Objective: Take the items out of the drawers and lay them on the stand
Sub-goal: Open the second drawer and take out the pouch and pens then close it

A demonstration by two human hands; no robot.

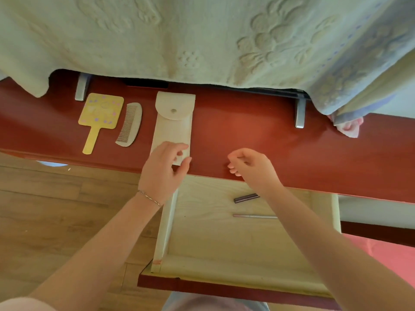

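Pouch lies lengthwise on the red worktop under the left hand, loose grip; right hand, empty and curled, sits nearer the drawer's dark tube.

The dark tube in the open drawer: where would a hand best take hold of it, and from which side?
The dark tube lies flat on the drawer floor, running roughly left-right, nothing touching it. Probably best: come from above with the right hand, which is nearest, and pinch the mid-length across its narrow width, since the long sides are exposed.
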